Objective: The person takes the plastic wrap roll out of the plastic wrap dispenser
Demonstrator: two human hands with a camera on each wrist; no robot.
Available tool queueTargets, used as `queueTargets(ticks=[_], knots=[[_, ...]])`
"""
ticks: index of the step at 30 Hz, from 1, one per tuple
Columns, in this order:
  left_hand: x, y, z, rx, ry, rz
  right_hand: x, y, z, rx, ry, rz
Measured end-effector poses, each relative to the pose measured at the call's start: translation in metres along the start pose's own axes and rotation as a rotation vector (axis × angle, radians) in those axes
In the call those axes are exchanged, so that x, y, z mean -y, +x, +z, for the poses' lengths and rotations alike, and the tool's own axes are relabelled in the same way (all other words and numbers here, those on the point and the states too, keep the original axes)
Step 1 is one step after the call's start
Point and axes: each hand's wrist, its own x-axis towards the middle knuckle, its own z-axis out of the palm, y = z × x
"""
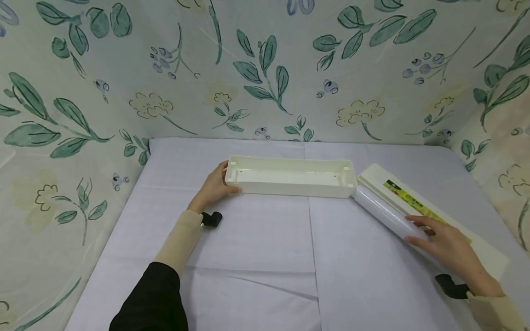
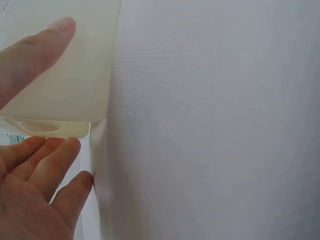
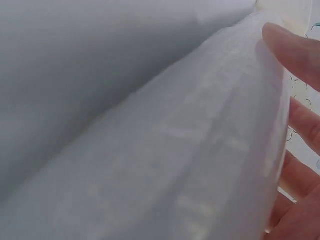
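A long cream plastic box [image 1: 290, 189], its top uncovered and nothing inside, lies across the far part of the table. At its left end my left hand [image 1: 215, 186] holds it, thumb on the front wall and fingers at the end wall; the left wrist view shows this grip on the box [image 2: 65, 85]. To the right, a white glossy roll of plastic film [image 1: 383, 209] lies slantwise, its far end by the box's right corner. My right hand [image 1: 451, 243] grips the roll's near part between thumb and fingers. Film [image 3: 190, 150] fills much of the right wrist view.
Beside the roll on the right lies a long cream lid-like piece [image 1: 374, 174] with a yellow-green label [image 1: 414, 201], partly hidden by my right hand. A white cloth [image 1: 256, 248] with fold creases covers the table. Leaf-patterned fabric [image 1: 265, 101] hangs behind and at the sides.
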Motion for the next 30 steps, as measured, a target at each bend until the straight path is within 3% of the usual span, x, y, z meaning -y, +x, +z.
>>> queueTargets(ticks=[12,24,30], knots=[[-0.001,-0.001,0.001,0.002,0.002,0.010,0.001,-0.001,0.002,0.020,-0.015,-0.001],[-0.005,-0.006,0.001,-0.020,0.033,0.026,0.010,0.004,-0.001,0.107,-0.080,0.024],[-0.013,-0.015,-0.006,-0.001,0.144,0.040,0.028,0.017,-0.004,-0.011,-0.069,-0.053]])
